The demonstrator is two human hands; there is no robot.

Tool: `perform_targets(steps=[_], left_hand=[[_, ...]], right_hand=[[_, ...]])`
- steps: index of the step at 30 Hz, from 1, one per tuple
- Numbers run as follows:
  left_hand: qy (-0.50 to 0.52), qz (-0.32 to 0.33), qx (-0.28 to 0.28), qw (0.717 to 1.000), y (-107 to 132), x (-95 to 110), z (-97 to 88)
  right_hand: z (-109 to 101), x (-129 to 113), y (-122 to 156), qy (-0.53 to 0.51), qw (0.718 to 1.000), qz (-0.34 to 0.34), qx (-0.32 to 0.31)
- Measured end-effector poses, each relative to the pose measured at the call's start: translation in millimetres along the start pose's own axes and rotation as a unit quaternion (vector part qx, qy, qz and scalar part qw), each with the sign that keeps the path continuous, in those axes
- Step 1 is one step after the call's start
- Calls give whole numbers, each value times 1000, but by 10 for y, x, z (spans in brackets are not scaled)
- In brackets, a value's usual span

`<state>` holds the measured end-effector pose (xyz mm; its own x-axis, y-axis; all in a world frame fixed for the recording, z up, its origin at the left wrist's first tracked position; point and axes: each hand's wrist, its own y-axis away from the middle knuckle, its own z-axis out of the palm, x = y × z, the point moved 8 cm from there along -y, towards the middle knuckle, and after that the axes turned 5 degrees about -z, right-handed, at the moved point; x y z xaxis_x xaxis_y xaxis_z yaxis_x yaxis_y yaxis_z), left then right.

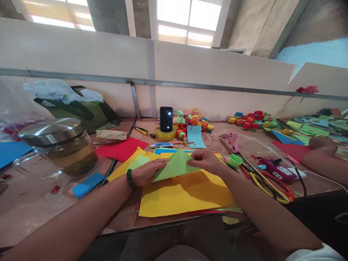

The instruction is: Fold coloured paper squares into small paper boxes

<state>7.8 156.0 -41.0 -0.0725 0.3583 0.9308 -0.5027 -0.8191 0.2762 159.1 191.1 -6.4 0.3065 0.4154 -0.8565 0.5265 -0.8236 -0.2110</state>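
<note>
A green paper sheet (176,165), folded into a triangle, is held between both hands above a yellow sheet (185,194) that tops a stack of coloured paper. My left hand (148,172), with a green bead bracelet at the wrist, pinches the fold's left edge. My right hand (208,161) pinches its right corner. Both hands' fingers are closed on the paper.
A glass jar with a metal lid (58,145) stands at the left. A black phone (166,119) leans on a tape roll, with piles of small folded paper cubes (191,121) behind it. A pink glue gun (231,139), scissors (268,185) and another person's arm (323,152) are on the right.
</note>
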Motion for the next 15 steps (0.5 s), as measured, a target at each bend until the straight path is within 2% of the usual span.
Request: perform_targets(steps=[3,6,10,15], left_hand=[[-49,8,-19,999,28,58,72],[-125,20,7,992,33,85,49],[-135,19,40,990,7,47,-11],[-162,17,11,987,-15,1,48]], right_hand=[[-18,5,-10,0,1000,-1,23],[19,1,-5,1,1000,-3,18],[65,-10,7,-31,1000,-1,3],[104,-5,14,-56,997,30,-38]])
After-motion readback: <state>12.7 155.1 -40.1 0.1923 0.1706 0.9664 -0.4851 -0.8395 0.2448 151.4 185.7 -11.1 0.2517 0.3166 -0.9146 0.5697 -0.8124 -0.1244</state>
